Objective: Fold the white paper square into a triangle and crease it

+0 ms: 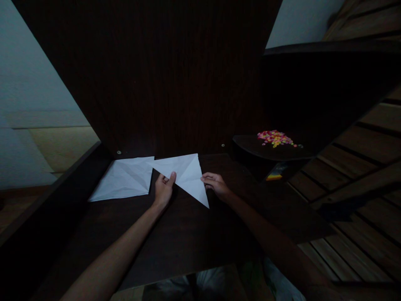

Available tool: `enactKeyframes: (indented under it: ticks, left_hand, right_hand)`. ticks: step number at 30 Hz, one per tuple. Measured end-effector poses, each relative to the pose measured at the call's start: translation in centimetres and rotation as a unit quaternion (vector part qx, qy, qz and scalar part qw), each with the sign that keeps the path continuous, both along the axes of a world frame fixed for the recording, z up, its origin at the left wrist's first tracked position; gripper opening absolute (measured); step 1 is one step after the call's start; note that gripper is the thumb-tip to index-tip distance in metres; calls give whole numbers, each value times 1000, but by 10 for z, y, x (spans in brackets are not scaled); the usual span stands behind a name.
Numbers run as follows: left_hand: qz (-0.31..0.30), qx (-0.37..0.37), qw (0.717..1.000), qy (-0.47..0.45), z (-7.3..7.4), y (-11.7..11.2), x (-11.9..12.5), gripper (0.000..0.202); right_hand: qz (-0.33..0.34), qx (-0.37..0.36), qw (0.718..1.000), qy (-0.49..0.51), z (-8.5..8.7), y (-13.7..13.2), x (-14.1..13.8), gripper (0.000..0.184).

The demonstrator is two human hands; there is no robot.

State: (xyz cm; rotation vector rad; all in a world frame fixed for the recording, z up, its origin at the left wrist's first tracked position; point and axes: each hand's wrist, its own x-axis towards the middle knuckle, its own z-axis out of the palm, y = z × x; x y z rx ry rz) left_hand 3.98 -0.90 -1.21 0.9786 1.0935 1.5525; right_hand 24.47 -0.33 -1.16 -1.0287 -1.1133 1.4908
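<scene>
My left hand [163,189] pinched the folded white paper triangle [187,175] along its lower left edge, thumb on top and fingers tucked beneath. My right hand [215,185] closed lightly on the same triangle's right edge, fingers curled over the paper. The triangle lay on the dark counter [188,234], one point aimed toward me and its long edge running away toward the back panel [163,83]. I could read no writing, brand or label on it; only faint crease lines showed.

Just left of the triangle, touching or slightly under its far left corner, a second creased white sheet [123,179] lay flat on the counter, also blank. To the right of the triangle and a little higher, a dark rounded shelf [250,146] carried a scatter of small pink, yellow and orange bits [275,138]. Below that shelf, still right of the triangle, a small object with a coloured stripe [275,173] showed, too dim to read. Further right ran wooden slats [360,167].
</scene>
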Motion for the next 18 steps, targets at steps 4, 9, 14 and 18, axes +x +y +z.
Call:
enactKeyframes:
  ticks: [4, 9, 14, 18]
  left_hand:
    - [-40, -33, 994, -91, -2, 4, -2, 48]
    - [-61, -43, 990, -120, 1, 2, -1, 41]
    - [-73, -70, 982, -160, 3, 0, -1, 36]
    - [-103, -71, 976, -176, 7, -2, -1, 47]
  right_hand:
    - [23, 12, 1000, 9, -2, 0, -3, 29]
    - [25, 23, 999, 7, -1, -2, -2, 30]
    - [26, 42, 999, -5, 0, -3, -2, 29]
    - [7, 42, 999, -1, 0, -4, -4, 30]
